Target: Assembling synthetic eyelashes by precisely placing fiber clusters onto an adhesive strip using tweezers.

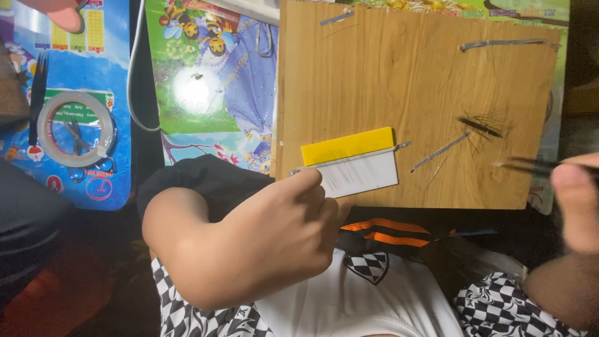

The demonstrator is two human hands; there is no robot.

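Observation:
My left hand point(262, 240) rests at the near edge of a wooden board point(387, 81), its fingertips pinching the corner of a white card point(362, 175) that carries a row of fine dark hairs. A yellow card point(347, 146) lies just above the white one. My right hand point(577, 200) is at the right edge of view, gripping dark tweezers point(527, 164) that point left over the board. A small tuft of loose dark hairs point(480, 125) lies on the board beyond the tweezers' tips. Strips of clear tape point(440, 151) stick to the wood.
A roll of clear tape point(75, 129) lies on a blue printed mat point(93, 181) at the left, beside a white cable point(132, 75). A colourful cartoon sheet point(212, 75) lies under the board. Black-and-white checked clothing point(374, 293) fills the foreground.

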